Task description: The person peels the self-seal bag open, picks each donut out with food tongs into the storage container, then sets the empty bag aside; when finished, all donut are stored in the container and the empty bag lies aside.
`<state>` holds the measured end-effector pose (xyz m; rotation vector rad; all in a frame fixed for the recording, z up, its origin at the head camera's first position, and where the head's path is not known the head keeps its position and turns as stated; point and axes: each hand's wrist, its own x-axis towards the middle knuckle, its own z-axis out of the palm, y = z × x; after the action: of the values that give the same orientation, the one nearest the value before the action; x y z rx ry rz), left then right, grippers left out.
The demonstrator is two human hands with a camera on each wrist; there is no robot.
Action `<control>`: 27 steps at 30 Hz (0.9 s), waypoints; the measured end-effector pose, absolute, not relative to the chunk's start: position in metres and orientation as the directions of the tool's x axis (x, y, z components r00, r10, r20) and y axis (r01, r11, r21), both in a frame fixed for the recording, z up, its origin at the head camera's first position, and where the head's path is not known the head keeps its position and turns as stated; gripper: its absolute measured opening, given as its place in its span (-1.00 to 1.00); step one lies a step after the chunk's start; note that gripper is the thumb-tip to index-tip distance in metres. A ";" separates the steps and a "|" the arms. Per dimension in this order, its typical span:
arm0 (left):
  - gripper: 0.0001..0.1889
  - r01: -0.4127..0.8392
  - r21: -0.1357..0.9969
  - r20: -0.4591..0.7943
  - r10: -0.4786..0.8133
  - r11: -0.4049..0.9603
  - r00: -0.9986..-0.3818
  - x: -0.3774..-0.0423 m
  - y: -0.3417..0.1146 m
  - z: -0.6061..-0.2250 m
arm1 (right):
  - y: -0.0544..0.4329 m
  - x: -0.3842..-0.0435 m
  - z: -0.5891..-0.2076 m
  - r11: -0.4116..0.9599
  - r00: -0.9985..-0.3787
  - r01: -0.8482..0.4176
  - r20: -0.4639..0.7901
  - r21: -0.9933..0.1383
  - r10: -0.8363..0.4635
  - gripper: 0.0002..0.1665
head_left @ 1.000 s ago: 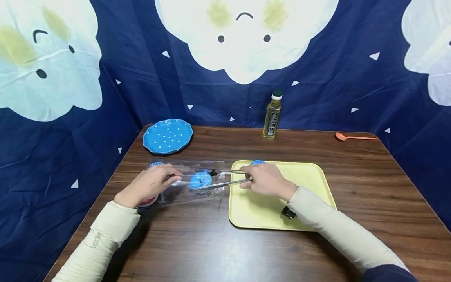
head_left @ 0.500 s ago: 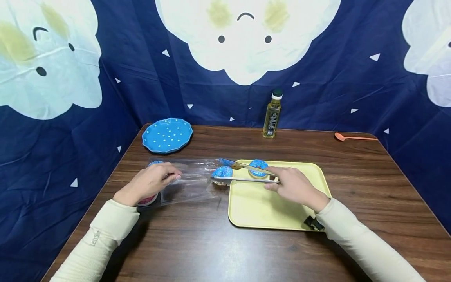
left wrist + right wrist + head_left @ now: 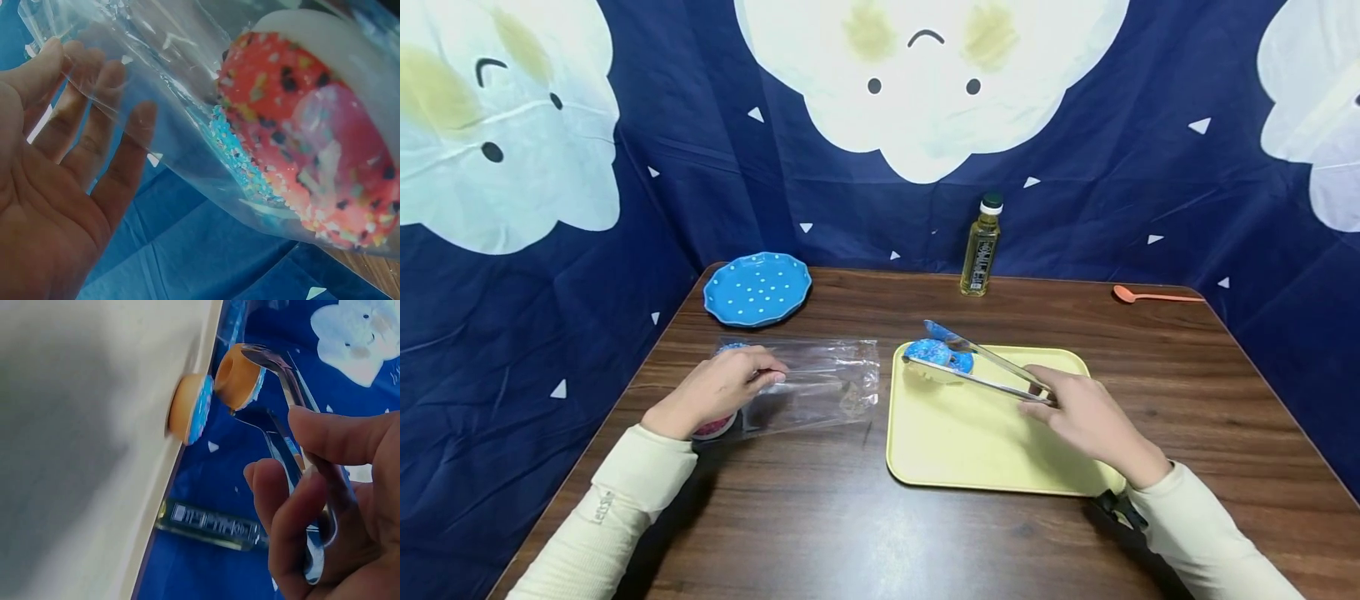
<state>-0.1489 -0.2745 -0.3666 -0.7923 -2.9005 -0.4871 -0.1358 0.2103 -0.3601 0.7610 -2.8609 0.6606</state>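
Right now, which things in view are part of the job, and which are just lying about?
Likely in the job:
tongs, held by the right hand
blue-topped donut, gripped in the tongs
second blue-topped donut, on the tray
yellow tray
clear bag, pinched by the left hand
red sprinkled item, seen through the bag

Likely just lying about:
blue dotted plate
bottle
orange spoon

At eight o'clock in the head view, the left hand [image 3: 722, 383] partly hides a red-iced pastry [image 3: 713, 429]. At two o'clock, the bottle label [image 3: 981, 263] is illegibly small.
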 end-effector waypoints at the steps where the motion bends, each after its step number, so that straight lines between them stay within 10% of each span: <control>1: -0.85 0.509 0.280 0.173 0.479 0.814 -0.861 -0.149 -0.274 -0.367 | 0.214 -0.134 -0.360 0.788 -0.875 -0.485 0.212 -0.380 -0.436 -0.65; 27: -0.87 0.510 0.278 0.160 0.485 0.814 -0.860 -0.149 -0.275 -0.368 | 0.285 -0.107 -0.370 0.908 -0.972 -0.230 0.134 -0.349 -0.194 -0.48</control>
<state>-0.1486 -0.2753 -0.3676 -0.8008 -2.9136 -0.4819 -0.1066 0.2854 -0.3703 0.3316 -2.9747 0.5621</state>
